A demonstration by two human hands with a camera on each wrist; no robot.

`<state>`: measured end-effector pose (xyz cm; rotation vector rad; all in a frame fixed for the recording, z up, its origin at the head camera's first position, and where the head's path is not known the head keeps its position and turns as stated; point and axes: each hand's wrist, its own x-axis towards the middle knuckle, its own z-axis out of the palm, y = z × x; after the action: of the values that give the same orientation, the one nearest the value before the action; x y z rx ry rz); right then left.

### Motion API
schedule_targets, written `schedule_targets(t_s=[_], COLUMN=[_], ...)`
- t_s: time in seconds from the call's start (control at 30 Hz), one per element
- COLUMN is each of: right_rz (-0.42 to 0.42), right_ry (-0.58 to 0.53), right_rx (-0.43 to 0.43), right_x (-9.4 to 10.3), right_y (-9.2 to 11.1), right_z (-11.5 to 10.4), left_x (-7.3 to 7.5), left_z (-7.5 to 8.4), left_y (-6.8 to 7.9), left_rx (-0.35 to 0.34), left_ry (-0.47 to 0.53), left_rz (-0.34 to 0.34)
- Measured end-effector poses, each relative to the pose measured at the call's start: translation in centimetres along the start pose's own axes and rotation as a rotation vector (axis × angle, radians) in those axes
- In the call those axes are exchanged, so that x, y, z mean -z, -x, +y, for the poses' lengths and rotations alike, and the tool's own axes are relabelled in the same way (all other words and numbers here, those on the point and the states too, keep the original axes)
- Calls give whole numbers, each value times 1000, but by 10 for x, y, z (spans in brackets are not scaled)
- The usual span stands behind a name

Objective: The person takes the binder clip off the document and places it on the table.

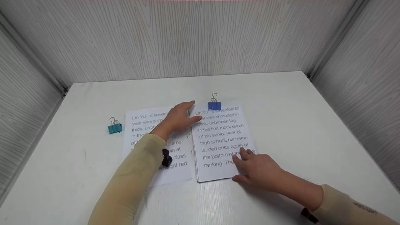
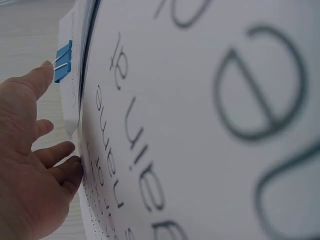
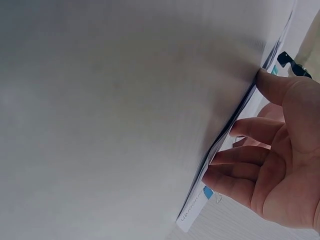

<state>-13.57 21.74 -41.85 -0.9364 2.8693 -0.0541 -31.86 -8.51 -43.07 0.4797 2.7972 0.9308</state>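
My left hand (image 1: 178,119) reaches over the left printed sheets (image 1: 170,179), its fingers and thumb spread toward the upper left edge of the right paper stack (image 1: 215,172). A blue binder clip (image 1: 214,106) sits at the top of that stack, its wire handles up; in the left wrist view the clip (image 2: 63,62) appears beside a left fingertip. At the stack's lower right, my right hand (image 1: 261,170) rests with fingers on the print and thumb by the bottom corner. The right wrist view shows this hand (image 3: 270,165) with its fingertips along the paper's edge, loosely bent.
A teal binder clip (image 1: 115,127) lies left of the left sheets, wire handles up. The white table (image 1: 300,125) is bounded by a wood-grain back panel (image 1: 187,37) and side panels. Dark wrist mounts (image 1: 167,157) sit by the sleeves.
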Motion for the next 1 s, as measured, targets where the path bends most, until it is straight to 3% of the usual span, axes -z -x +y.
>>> schedule_targets(t_s=[0.33, 0.6, 0.83, 1.0], right_rz=[-17, 10, 26, 35], right_ry=[-25, -15, -17, -21], right_rx=[-12, 14, 25, 35], right_x=[1, 0, 0, 0], right_y=[0, 1, 1, 2], right_z=[1, 1, 2, 3], left_x=[-1, -1, 2, 2], left_z=[-1, -1, 2, 4], left_y=[-2, -3, -4, -4], left_rx=[-11, -22, -26, -17], left_ry=[-19, 53, 230, 320], left_rz=[-5, -9, 17, -9])
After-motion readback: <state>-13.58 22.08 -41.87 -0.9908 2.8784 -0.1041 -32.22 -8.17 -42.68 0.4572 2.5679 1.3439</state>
